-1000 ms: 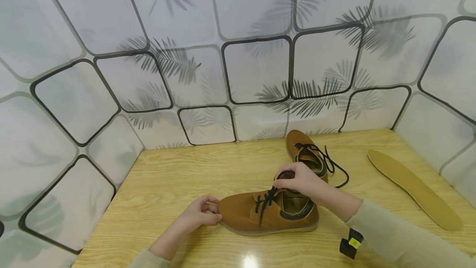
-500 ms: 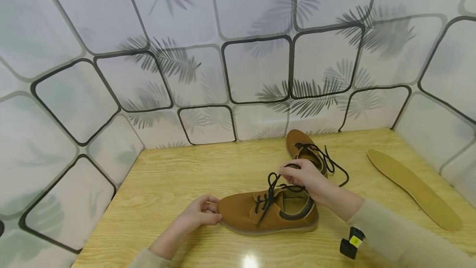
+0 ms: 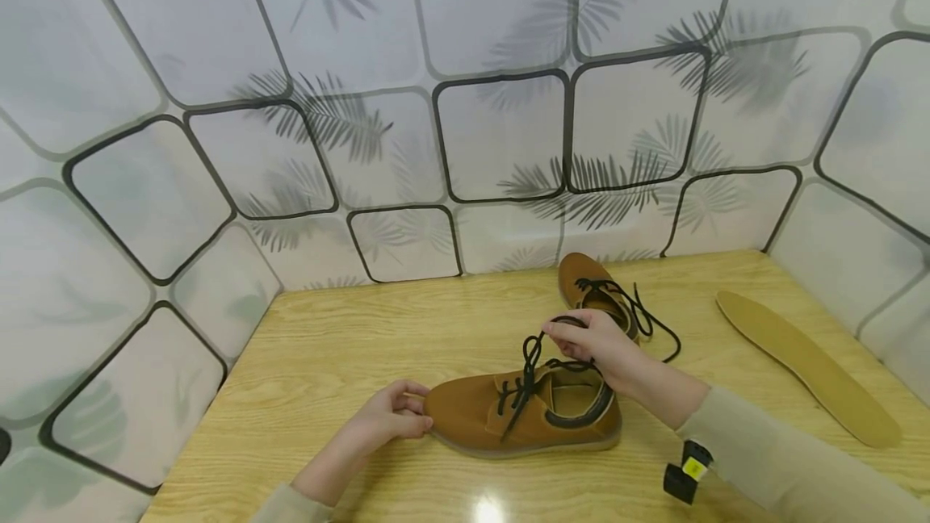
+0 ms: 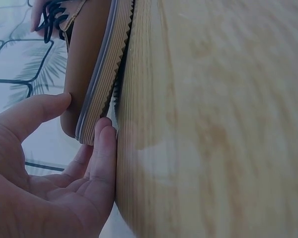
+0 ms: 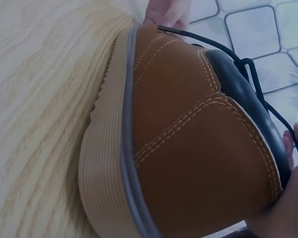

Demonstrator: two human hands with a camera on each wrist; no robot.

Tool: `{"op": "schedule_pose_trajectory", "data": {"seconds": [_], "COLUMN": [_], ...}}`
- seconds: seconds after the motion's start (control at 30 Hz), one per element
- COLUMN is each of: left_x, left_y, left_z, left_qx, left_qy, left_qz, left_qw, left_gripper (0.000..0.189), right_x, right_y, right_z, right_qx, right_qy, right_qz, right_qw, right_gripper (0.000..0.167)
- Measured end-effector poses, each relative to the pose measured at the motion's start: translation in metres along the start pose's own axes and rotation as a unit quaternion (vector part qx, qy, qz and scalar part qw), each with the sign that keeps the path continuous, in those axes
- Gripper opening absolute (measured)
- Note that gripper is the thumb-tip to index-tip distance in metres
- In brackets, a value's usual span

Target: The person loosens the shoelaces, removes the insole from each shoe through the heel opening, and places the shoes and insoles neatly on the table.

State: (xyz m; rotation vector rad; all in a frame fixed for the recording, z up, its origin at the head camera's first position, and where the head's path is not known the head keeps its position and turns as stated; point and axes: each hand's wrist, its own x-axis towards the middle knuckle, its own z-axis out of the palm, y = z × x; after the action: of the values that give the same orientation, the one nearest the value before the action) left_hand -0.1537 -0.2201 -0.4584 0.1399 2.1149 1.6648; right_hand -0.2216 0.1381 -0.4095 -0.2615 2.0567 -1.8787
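Note:
A brown leather lace-up shoe [image 3: 465, 414] stands on its sole, toe to the left. My left hand [image 3: 388, 420] holds its toe; in the left wrist view the thumb [image 4: 52, 106] lies on the upper while the fingers reach the edge of the ridged sole [image 4: 102, 82]. Above the shoe's opening, my right hand [image 3: 606, 349] pinches a black shoelace [image 3: 533, 353], which rises in a loop over the tongue area. The right wrist view shows the stitched heel [image 5: 203, 158] up close and one loose lace end [image 5: 184, 32]. Part of the lace is hidden behind the right hand.
Behind the right hand is a second brown shoe [image 3: 581, 273] with a long loose lace [image 3: 668, 337]. A tan insole [image 3: 806, 361] lies flat at the right of the wooden table [image 3: 349, 337]. Patterned fabric walls [image 3: 392, 152] border the back and sides.
My right hand has shifted slightly right and up from the tongue area, drawing the lace into a raised loop. The left hand and the shoe stay in place.

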Motion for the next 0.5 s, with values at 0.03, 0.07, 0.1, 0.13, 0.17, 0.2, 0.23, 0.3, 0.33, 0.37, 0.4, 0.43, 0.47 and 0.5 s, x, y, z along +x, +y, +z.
{"op": "schedule_pose_trajectory", "data": {"seconds": [0.03, 0.07, 0.1, 0.13, 0.17, 0.2, 0.23, 0.3, 0.33, 0.37, 0.4, 0.43, 0.47, 0.5], "left_x": [0.0001, 0.0, 0.0, 0.0, 0.0001, 0.0002, 0.0001, -0.0002, -0.0003, -0.0004, -0.0007, -0.0008, -0.0009, -0.001], "left_y": [-0.0004, -0.0005, -0.0009, -0.0012, -0.0013, -0.0013, -0.0011, -0.0007, -0.0004, -0.0003, 0.0, 0.0, 0.0002, 0.0002], "left_z": [0.0002, 0.0006, 0.0009, 0.0011, 0.001, 0.001, 0.0008, 0.0005, 0.0004, 0.0003, 0.0004, 0.0005, 0.0008, 0.0009], "left_qx": [0.0, 0.0, 0.0, -0.001, -0.002, -0.002, -0.002, -0.004, -0.006, -0.006, -0.006, -0.007, -0.007, -0.006], "left_qy": [0.001, 0.004, 0.006, 0.006, 0.004, 0.002, 0.001, -0.006, -0.009, -0.011, -0.011, -0.011, -0.011, -0.01], "left_qz": [-0.001, -0.004, -0.006, -0.006, -0.004, -0.002, -0.001, 0.005, 0.008, 0.011, 0.011, 0.012, 0.013, 0.014], "left_qw": [1.0, 1.0, 1.0, 1.0, 1.0, 1.0, 1.0, 1.0, 0.9999, 0.9999, 0.9999, 0.9998, 0.9998, 0.9998], "left_gripper": [0.058, 0.058, 0.058, 0.058, 0.058, 0.058, 0.058, 0.057, 0.057, 0.057, 0.057, 0.056, 0.056, 0.055], "right_x": [-0.0002, -0.0004, -0.0005, -0.0006, -0.0006, -0.0006, -0.0003, -0.0002, -0.0002, -0.0002, -0.0002, -0.0001, 0.0001, 0.0003], "right_y": [0.0, -0.0003, -0.0004, -0.0006, -0.0009, -0.0013, -0.0015, -0.0019, -0.0023, -0.0025, -0.0028, -0.0031, -0.0038, -0.0044], "right_z": [-0.0004, -0.0008, -0.0013, -0.0018, -0.0022, -0.0027, -0.0032, -0.004, -0.0044, -0.0049, -0.0054, -0.0059, -0.0064, -0.0071], "right_qx": [0.002, 0.004, 0.006, 0.008, 0.01, 0.013, 0.017, 0.027, 0.035, 0.042, 0.046, 0.049, 0.048, 0.044], "right_qy": [-0.002, -0.004, -0.006, -0.008, -0.009, -0.011, -0.012, -0.016, -0.017, -0.018, -0.019, -0.02, -0.022, -0.022], "right_qz": [-0.002, -0.003, -0.004, -0.005, -0.007, -0.008, -0.008, -0.009, -0.009, -0.009, -0.011, -0.014, -0.017, -0.02], "right_qw": [1.0, 1.0, 1.0, 0.9999, 0.9999, 0.9998, 0.9998, 0.9995, 0.9992, 0.9989, 0.9987, 0.9985, 0.9985, 0.9986], "right_gripper": [0.014, 0.013, 0.014, 0.014, 0.013, 0.013, 0.012, 0.011, 0.011, 0.011, 0.011, 0.01, 0.01, 0.01]}}
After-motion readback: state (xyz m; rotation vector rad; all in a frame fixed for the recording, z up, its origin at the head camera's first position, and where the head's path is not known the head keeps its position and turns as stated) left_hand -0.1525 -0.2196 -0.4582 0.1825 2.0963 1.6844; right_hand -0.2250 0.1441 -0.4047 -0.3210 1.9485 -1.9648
